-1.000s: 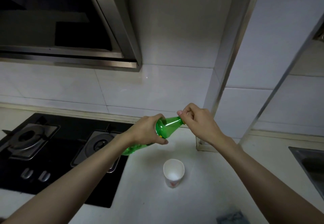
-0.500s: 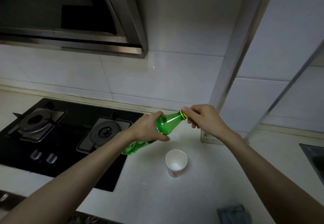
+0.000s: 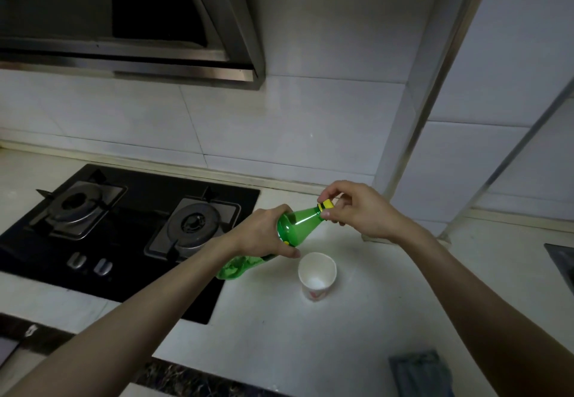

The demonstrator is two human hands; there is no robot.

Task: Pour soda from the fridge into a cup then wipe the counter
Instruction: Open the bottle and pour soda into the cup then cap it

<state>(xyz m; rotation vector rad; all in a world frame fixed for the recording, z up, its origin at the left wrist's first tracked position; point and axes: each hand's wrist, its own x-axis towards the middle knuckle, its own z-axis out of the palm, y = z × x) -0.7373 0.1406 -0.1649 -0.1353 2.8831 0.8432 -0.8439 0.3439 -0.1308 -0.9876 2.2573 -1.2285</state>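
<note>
The white counter has a black stove on its left. Both arms reach out over it. The left hand wraps its fingers round the green bottle, held tipped in the air with its neck up. The right hand is at the bottle's top. A gray cloth lies near the front edge. The white cup stands just below the bottle. The right fingers pinch the little yellow cap.

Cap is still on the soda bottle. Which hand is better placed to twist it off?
Right. The right hand pinches the yellow cap at the neck, while the left hand grips the green soda bottle by its body, holding it tilted above the counter near the paper cup.
</note>
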